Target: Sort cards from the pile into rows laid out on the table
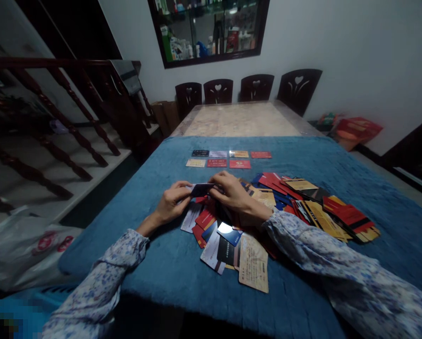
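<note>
Between my two hands is a dark plastic card (201, 189), held just above the near side of the card pile. The fingers of my left hand (173, 201) pinch its left end. My right hand (230, 190) grips the right end, its fingers curled and partly hiding the card. Below them lies a loose pile of cards, with a tan card (253, 263) and a blue card (230, 234) at its near side. Farther off, several cards lie in two rows, among them a red card (239, 164) and a black card (200, 153).
A blue cloth (154, 268) covers the near part of the table. More cards, including a yellow card (323, 219), spread to the right. Dark chairs (256, 88) stand at the far end. A wooden railing (55, 84) and a white plastic bag (23, 249) are on the left.
</note>
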### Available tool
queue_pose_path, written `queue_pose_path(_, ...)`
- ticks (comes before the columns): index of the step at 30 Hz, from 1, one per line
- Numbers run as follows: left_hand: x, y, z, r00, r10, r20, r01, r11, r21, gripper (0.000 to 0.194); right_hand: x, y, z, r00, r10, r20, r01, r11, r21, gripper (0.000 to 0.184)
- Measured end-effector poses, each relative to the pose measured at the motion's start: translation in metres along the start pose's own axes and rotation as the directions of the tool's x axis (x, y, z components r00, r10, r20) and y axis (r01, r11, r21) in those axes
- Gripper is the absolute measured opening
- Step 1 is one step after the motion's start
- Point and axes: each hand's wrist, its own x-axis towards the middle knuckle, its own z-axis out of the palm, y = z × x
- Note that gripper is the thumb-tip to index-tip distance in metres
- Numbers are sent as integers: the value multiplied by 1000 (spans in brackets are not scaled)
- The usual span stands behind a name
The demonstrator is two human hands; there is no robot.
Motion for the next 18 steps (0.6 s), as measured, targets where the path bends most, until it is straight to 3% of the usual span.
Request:
queue_pose_path(5,2,2,-2,1000,-17,-9,17,1000,7,12,1,-2,6,991,-106,-79,94,985,-147,12)
queue_pose_path(10,3,7,-9,996,-7,-94,8,1000,4,20,2,-4,11,941,-306,-143,242,907,-344,19)
queue_pose_path(14,4,14,-10,988,21,-151,-22,1000,-7,23,3,-8,13,918,-389,-74,326,848,-419,20)
queue_pose_path(18,4,18,-6,991,43,-124,-45,999,-10,20,2,-16,12,952,-304,41,289,846,-447,27)
